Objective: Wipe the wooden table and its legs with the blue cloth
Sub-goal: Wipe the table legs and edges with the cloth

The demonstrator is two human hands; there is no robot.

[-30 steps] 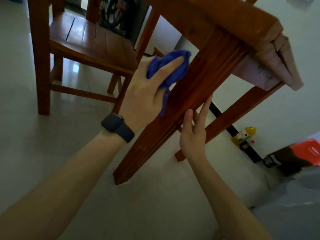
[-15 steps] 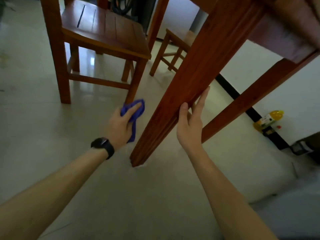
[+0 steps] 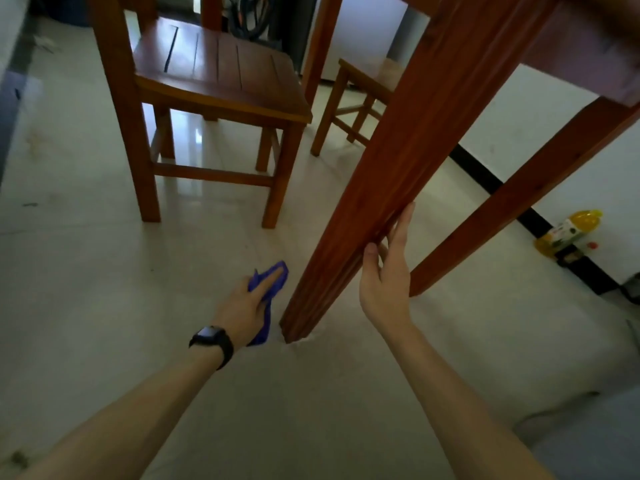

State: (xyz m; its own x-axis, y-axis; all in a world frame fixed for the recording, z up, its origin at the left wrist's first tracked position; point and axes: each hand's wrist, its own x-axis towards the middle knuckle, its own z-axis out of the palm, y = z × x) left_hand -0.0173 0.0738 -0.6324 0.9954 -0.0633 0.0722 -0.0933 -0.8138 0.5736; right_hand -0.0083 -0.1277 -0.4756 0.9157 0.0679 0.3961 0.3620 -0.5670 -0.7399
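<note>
**A:** From the head camera, where is the cloth?

**B:** The blue cloth [image 3: 265,322] is low down, just beside the left face of the near table leg [image 3: 381,174], close to where the leg's foot meets the floor [image 3: 311,393]. The left hand [image 3: 249,306] holds it bunched under the palm, with one finger laid straight along the top. The thumb is hidden, and I cannot tell whether the cloth is actually touching the wood.

**A:** And the other hand?

**B:** The right hand [image 3: 388,282] lies flat on the leg's right face a little higher up. Its fingers are straight and together, and the thumb rests on the near edge. It steadies the leg and grips nothing.

**A:** Which way does the leg run?

**B:** Its long axis climbs from the foot near the middle of the floor, up and to the right, to the wooden table [image 3: 571,53] at the top right corner. The cloth lies roughly along the same line, with its free tip pointing away from the person.

**A:** How should this stroke go?

**B:** I'd press the cloth flat against the grooved face and follow the grain along that axis right down to the foot. Then I'd wrap it round to the faces the right hand covers, moving that hand out of the way. The far leg [image 3: 519,202] looks untouched, so I judge there's plenty of work left.
</note>
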